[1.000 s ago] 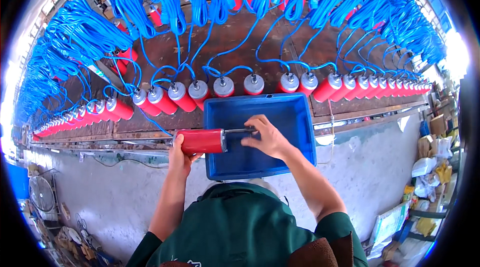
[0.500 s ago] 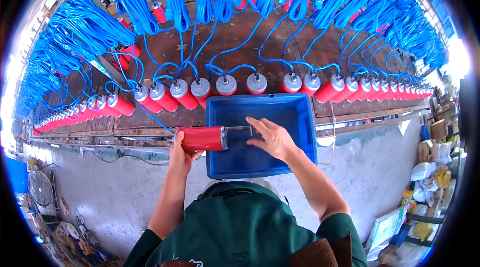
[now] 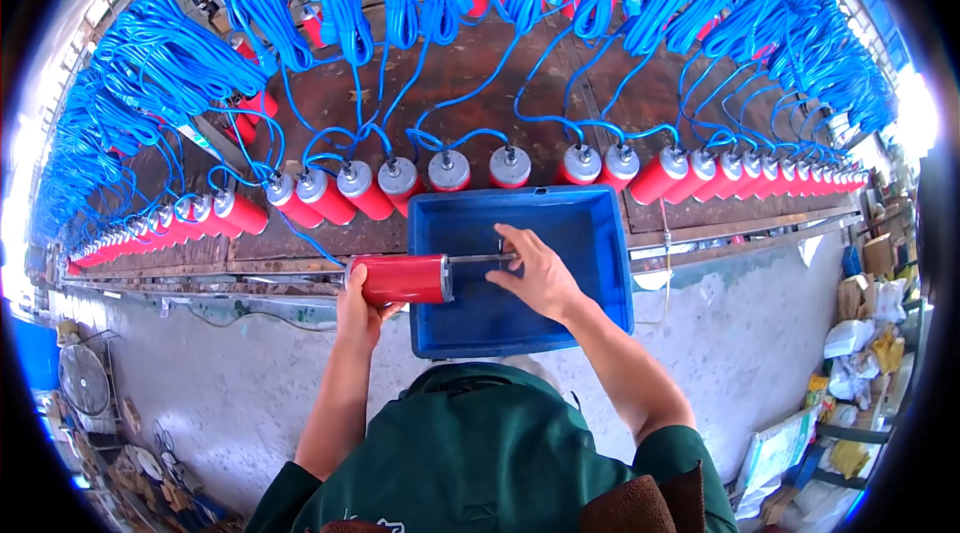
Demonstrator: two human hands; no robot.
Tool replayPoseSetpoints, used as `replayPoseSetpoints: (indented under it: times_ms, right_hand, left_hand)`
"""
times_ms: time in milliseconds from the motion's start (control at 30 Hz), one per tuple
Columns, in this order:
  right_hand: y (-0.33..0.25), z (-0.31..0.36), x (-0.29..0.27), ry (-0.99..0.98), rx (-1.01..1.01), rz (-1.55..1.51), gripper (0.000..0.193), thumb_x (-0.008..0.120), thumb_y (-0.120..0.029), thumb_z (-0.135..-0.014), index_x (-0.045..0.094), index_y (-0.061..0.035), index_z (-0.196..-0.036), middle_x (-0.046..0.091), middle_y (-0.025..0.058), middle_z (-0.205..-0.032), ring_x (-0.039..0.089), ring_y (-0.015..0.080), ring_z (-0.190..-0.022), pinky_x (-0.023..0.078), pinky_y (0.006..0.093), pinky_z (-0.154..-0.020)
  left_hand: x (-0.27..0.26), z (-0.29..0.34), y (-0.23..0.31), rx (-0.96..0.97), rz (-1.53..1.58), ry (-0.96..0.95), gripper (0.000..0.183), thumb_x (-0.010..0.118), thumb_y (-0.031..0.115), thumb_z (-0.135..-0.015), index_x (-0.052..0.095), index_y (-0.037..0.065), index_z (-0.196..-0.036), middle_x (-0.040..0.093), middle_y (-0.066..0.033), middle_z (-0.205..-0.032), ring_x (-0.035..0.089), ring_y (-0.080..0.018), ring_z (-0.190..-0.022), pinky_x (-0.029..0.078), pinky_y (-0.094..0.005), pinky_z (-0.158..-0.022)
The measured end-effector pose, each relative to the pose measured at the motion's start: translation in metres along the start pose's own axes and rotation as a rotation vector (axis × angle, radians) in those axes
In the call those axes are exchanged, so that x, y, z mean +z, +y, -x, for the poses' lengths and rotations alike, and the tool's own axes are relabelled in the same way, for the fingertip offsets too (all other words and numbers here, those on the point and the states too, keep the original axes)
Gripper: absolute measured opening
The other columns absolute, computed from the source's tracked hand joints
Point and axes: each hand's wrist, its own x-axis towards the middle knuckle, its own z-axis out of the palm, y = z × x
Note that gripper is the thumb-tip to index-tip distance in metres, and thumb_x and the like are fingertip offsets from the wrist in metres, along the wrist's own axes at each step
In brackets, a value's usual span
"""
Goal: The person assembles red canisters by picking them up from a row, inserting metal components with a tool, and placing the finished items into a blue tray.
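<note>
While One End Is Held, the Other Could Twist

Because the left hand (image 3: 360, 307) is closed around a red can (image 3: 405, 279), we think its steadiness hangs on that one grip. We see the can lying sideways, its right end over the left side of a blue bin (image 3: 520, 341) (whether it touches the rim, we cannot tell). From that end juts a metal rod (image 3: 475, 258), and the right hand (image 3: 540, 278) curves about the rod's tip; we cannot tell whether it grips. If the can rolled in the left hand, the rod would tilt too; if the right fingers slipped, the rod could swing. A snag on the blue cord (image 3: 312, 247) might drag the can askew.

Counting outward, we get two hands, one held can, one rod, one bin. Just past the bin, along the table (image 3: 640, 101), we count eight standing cans (image 3: 449, 173): four at left, two midway, two at right. Beyond these, the row shrinks past counting. The cord bundles (image 3: 345, 8) overlap too much to number.
</note>
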Motion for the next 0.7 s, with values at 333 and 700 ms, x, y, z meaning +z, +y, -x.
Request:
replayPoseSetpoints:
  times_ms: [333, 700]
  right_hand:
    - [0.017, -0.006, -0.001, 0.034, -0.329, 0.457, 0.044, 0.081, -0.019, -0.096, 0.068, -0.0117, -0.137, 0.070, 0.0100, -0.103, 0.070, 0.0269, -0.103, 0.064, 0.0360, -0.084]
    - [0.008, -0.002, -0.030, -0.215, -0.026, 0.031, 0.056, 0.081, -0.035, -0.097, 0.063, -0.0108, -0.145, 0.068, 0.0142, -0.129, 0.071, 0.0339, -0.107, 0.058, 0.0438, -0.096]
  left_hand:
    - [0.003, -0.004, 0.008, -0.047, -0.023, 0.070, 0.060, 0.066, 0.049, -0.102, 0.058, 0.001, -0.138, 0.072, -0.0203, -0.127, 0.077, -0.0344, -0.109, 0.070, -0.0465, -0.078]
    - [-0.003, -0.012, 0.000, -0.017, -0.035, 0.020, 0.061, 0.066, 0.053, -0.102, 0.059, 0.006, -0.141, 0.073, -0.0166, -0.129, 0.077, -0.0338, -0.111, 0.070, -0.0473, -0.082]
